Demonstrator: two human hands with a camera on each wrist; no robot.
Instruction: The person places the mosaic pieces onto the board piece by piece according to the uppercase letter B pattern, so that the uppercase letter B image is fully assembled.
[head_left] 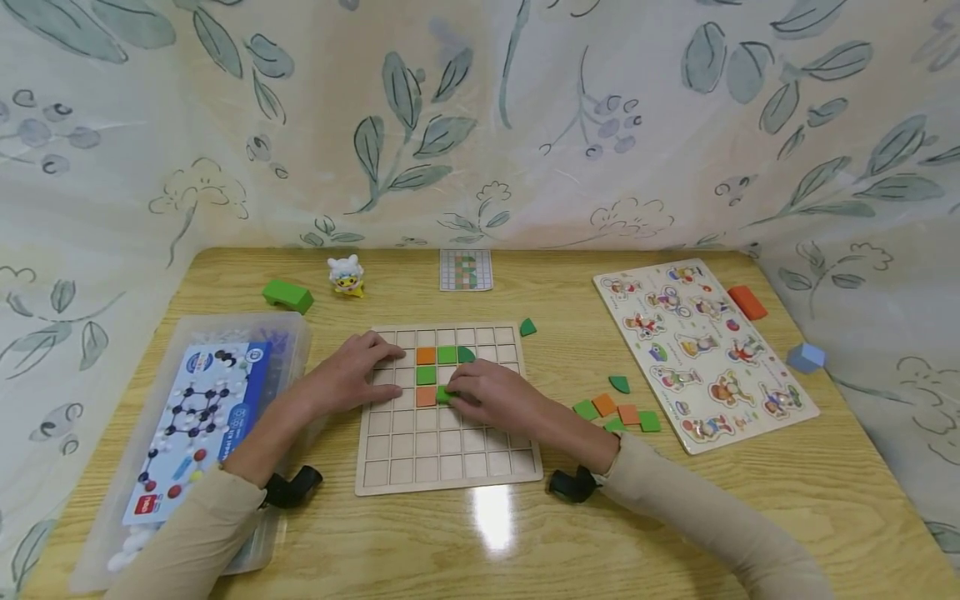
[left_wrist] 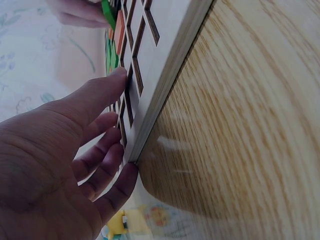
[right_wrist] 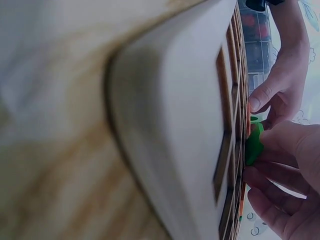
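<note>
A wooden grid board lies flat at mid-table. My right hand pinches a green square tile between thumb and fingers, low over the grid just right of an orange tile. Above that orange tile sit a green square and another orange square in one column. Beside the top one are a green square and a dark green quarter-circle tile. My left hand rests at the board's left side, thumb and fingers spread, the little finger touching the edge in the left wrist view.
Behind the board lies a pattern card. Loose green and orange tiles and a quarter-circle piece lie right, near a picture puzzle board. A plastic box stands left, with a green block and figurine beyond.
</note>
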